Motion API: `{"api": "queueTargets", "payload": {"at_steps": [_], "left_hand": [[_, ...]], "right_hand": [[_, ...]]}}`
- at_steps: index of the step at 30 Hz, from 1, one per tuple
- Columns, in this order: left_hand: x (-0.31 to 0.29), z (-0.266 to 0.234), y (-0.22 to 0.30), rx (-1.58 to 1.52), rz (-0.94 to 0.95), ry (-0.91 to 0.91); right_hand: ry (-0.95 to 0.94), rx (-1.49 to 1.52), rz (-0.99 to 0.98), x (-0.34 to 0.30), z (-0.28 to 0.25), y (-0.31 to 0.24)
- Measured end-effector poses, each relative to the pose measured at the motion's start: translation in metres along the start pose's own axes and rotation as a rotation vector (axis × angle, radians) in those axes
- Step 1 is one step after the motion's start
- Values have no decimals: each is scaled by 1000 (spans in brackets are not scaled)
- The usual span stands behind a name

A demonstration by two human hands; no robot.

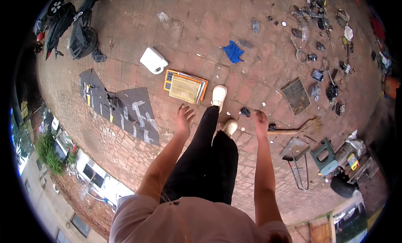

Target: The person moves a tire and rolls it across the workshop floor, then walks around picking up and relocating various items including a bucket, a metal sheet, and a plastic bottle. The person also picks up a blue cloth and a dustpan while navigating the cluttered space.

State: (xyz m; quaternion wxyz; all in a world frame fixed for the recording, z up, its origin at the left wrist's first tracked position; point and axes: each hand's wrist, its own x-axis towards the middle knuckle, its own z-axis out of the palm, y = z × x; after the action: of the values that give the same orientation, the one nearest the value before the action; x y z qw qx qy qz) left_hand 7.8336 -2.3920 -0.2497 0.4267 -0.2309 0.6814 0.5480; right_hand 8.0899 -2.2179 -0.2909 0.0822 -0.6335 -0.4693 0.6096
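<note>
My left hand (184,118) is held out above the brick paving with its fingers apart and nothing in it. Just ahead of it lies a flat stack of framed panels (184,89), yellowish with orange edges. The fingers of my right hand (260,121) curl inward, and whatever they may hold is hidden. A small black object (245,112) shows beside its fingertips; I cannot tell if they touch. To the right of my right wrist, a straw broom (307,127) lies on the ground, and another small black item (272,126) sits near its handle.
A white plastic jug (153,60) and a taped dark sheet (119,107) lie to the left. Ahead is a blue cloth (233,52). On the right are a dirty grille panel (296,96), a dustpan (295,149), a green-grey stool (324,157) and scattered scrap. Parked scooters (81,36) stand far left.
</note>
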Motion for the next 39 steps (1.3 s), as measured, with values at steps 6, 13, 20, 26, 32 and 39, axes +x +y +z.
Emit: {"api": "queueTargets", "payload": {"at_steps": [6,13,20,26,32,39], "left_hand": [[54,14,-50,-162,-155,87],[99,33,-86,-389,-229,28],[116,55,-82,-374,-212,99],[117,97,-33,-23,-75,-120],[91,141,21,-398,-349,-330],[17,153,58,674,832,-401]], "right_hand": [[-69,-550,-150,205,83,45],[142,-919,-93,367,182,108],[159,-529,109,384,221,80],[-360,188,53,222,183,-35],[-517,-58,-169,80,125,-120],[-528,421,190,30,87,-158]]}}
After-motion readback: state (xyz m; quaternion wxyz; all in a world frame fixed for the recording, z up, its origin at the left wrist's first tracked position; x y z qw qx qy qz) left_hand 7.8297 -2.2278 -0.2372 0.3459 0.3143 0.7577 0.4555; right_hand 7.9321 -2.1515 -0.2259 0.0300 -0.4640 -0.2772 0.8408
